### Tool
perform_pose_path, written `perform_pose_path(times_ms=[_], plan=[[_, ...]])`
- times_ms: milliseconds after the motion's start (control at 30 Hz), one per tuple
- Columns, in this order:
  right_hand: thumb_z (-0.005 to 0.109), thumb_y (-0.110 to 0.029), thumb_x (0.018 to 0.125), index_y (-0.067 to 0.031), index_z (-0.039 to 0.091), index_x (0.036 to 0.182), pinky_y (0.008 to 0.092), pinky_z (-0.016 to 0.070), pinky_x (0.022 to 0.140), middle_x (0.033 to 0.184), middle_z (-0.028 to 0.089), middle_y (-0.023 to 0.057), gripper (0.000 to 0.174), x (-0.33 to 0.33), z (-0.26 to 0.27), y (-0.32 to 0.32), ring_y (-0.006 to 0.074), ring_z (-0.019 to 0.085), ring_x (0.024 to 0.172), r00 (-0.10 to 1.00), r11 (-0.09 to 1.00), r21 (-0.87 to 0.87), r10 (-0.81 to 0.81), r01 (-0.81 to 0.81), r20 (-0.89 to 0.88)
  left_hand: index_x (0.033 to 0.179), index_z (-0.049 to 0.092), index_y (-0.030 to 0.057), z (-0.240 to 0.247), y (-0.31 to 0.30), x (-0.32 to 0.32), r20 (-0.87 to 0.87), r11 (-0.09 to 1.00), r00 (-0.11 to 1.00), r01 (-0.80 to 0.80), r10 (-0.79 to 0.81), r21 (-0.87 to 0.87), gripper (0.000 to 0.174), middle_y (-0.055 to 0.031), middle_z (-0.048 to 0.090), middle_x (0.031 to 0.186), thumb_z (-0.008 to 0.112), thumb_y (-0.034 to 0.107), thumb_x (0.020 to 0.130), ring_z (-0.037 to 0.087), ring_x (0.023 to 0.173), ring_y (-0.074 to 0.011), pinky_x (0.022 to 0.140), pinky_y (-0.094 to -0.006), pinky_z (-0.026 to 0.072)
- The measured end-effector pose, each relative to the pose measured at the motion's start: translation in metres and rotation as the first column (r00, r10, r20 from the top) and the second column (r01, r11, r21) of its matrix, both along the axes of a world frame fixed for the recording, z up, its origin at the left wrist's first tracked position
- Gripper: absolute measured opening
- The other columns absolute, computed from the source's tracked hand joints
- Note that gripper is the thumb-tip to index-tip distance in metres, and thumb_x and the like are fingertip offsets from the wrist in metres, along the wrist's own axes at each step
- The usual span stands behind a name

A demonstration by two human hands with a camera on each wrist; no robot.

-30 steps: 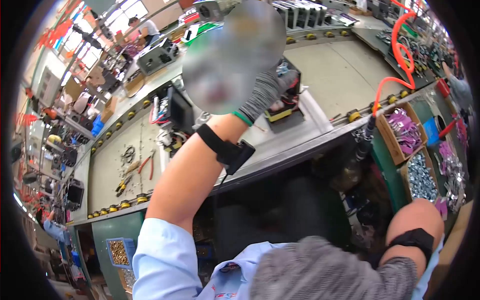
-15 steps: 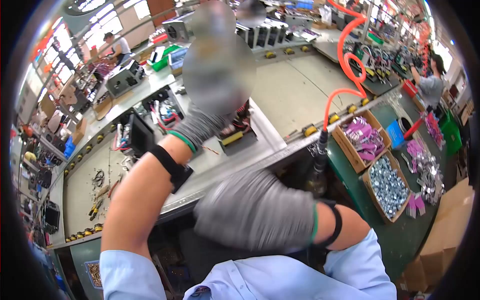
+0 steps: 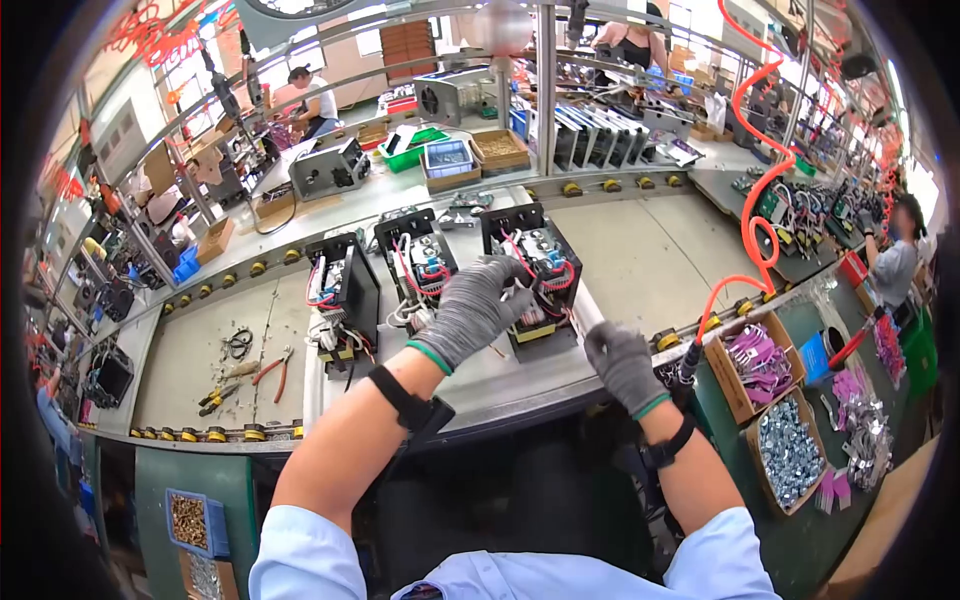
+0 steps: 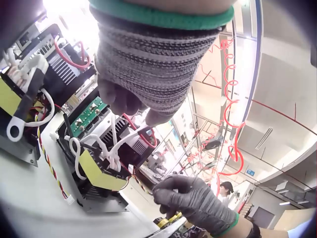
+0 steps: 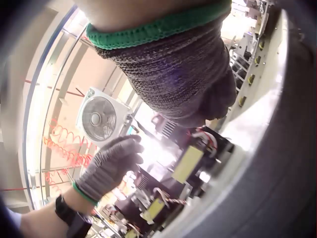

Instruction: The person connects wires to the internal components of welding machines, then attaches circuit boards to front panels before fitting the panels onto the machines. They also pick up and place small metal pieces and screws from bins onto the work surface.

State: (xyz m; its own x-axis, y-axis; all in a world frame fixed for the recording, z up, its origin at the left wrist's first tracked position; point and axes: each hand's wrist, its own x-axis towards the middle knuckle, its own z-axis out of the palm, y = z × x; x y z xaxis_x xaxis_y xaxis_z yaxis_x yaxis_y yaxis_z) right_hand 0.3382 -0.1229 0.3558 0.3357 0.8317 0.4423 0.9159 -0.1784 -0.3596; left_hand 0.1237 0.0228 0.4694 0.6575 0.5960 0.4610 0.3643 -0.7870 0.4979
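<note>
Touching the wired box (image 3: 545, 250), left hand (image 3: 470, 310) has loose fingers; right hand (image 3: 622, 362), at its four o'clock, curls, grip unclear.

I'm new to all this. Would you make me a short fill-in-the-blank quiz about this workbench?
Both the left hand and the right hand wear grey knit gloves with ___ cuffs.
The left hand reaches over one of ___ open black electronics units standing side by side.
The coiled air hose is ___.
Missing words: green; three; orange.

No legible text — signs too blurred
</note>
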Motion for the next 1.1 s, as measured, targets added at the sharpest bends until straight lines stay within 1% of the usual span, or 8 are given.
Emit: perform_pose_path(times_ms=[267, 333, 533, 600, 867, 933, 1000, 1100], plan=[[0.074, -0.021, 0.084, -0.0131, 0.073, 0.099, 0.048, 0.0547, 0.077, 0.089, 0.069, 0.0157, 0.018, 0.005, 0.032, -0.014, 0.0364, 0.069, 0.085, 1.0, 0.998, -0.059, -0.015, 0.016, 0.019, 0.092, 0.071, 0.008, -0.016, -0.007, 0.047, 0.048, 0.981, 0.995, -0.098, 0.091, 0.169, 0.02, -0.0144, 0.067, 0.084, 0.074, 0.025, 0.082, 0.068, 0.078, -0.0337, 0.072, -0.0432, 0.0558], [0.076, -0.021, 0.082, -0.0098, 0.073, 0.102, 0.0455, 0.0546, 0.078, 0.091, 0.069, 0.014, 0.022, -0.004, 0.063, -0.016, 0.0335, 0.069, 0.089, 0.985, 0.976, 0.195, 0.066, -0.097, 0.159, 0.093, 0.07, 0.0071, -0.018, -0.01, 0.035, 0.115, 0.992, 0.992, 0.048, -0.061, 0.114, 0.018, -0.0147, 0.068, 0.089, 0.075, 0.019, 0.081, 0.068, 0.081, -0.0332, 0.074, -0.0431, 0.0559], [0.067, -0.021, 0.095, -0.0032, 0.071, 0.102, 0.0326, 0.0508, 0.057, 0.076, 0.071, 0.0098, 0.019, -0.035, 0.091, -0.009, 0.025, 0.061, 0.056, 0.935, 0.928, 0.305, 0.285, -0.214, -0.211, 0.106, 0.071, 0.0066, -0.03, -0.021, -0.006, 0.178, 0.979, 0.965, 0.203, -0.194, -0.035, 0.023, -0.0143, 0.069, 0.104, 0.072, 0.008, 0.083, 0.069, 0.096, -0.0325, 0.085, -0.0402, 0.0569], [0.064, -0.025, 0.098, -0.0017, 0.07, 0.101, 0.0275, 0.0469, 0.052, 0.072, 0.067, 0.0057, 0.024, -0.043, 0.096, -0.001, 0.014, 0.056, 0.053, 0.488, 0.978, 0.033, 0.132, -0.206, -0.863, 0.108, 0.071, 0.0062, -0.03, -0.022, -0.01, 0.197, 0.972, 0.957, 0.228, -0.214, -0.05, 0.023, -0.0149, 0.069, 0.104, 0.07, 0.008, 0.084, 0.069, 0.096, -0.0327, 0.086, -0.0402, 0.0568], [0.065, -0.027, 0.097, -0.004, 0.068, 0.093, 0.0256, 0.0416, 0.044, 0.07, 0.063, 0.0034, 0.024, -0.04, 0.04, 0.024, 0.0091, 0.05, 0.047, 0.328, 0.996, -0.088, -0.073, -0.031, -0.942, 0.115, 0.069, 0.0024, -0.035, -0.004, -0.049, 0.238, 0.99, 0.968, -0.045, 0.075, -0.132, 0.027, -0.0123, 0.071, 0.098, 0.068, 0.004, 0.088, 0.07, 0.086, -0.0199, 0.077, -0.0321, 0.0565], [0.068, -0.024, 0.094, -0.0076, 0.07, 0.096, 0.0305, 0.0463, 0.048, 0.073, 0.067, 0.0061, 0.016, -0.04, 0.023, 0.034, 0.0165, 0.059, 0.051, 0.456, 0.998, 0.061, 0.067, -0.028, -0.888, 0.114, 0.069, 0.0021, -0.039, -0.002, -0.059, 0.22, 0.984, 0.968, -0.091, 0.124, -0.154, 0.026, -0.0106, 0.07, 0.094, 0.069, 0.004, 0.087, 0.067, 0.079, -0.0181, 0.074, -0.031, 0.0556], [0.07, -0.02, 0.09, -0.0115, 0.072, 0.1, 0.0392, 0.0508, 0.056, 0.078, 0.07, 0.0093, 0.013, -0.044, 0.02, 0.038, 0.0257, 0.066, 0.062, 0.958, 0.926, 0.342, 0.229, -0.159, -0.175, 0.11, 0.07, 0.0019, -0.04, 0.0, -0.066, 0.249, 0.991, 0.964, -0.064, 0.092, -0.118, 0.023, -0.0083, 0.07, 0.091, 0.071, 0.005, 0.087, 0.065, 0.073, -0.0171, 0.072, -0.0297, 0.0546], [0.065, -0.018, 0.09, -0.0167, 0.069, 0.114, 0.0467, 0.0528, 0.063, 0.079, 0.07, 0.0114, 0.024, -0.047, 0.029, 0.041, 0.0329, 0.069, 0.073, 0.982, 0.986, 0.1, 0.117, -0.132, 0.146, 0.104, 0.071, 0.0039, -0.043, 0.005, -0.059, 0.15, 0.991, 0.98, -0.131, 0.132, -0.015, 0.017, -0.0117, 0.07, 0.087, 0.066, 0.008, 0.088, 0.067, 0.075, -0.0263, 0.073, -0.0363, 0.0554]])
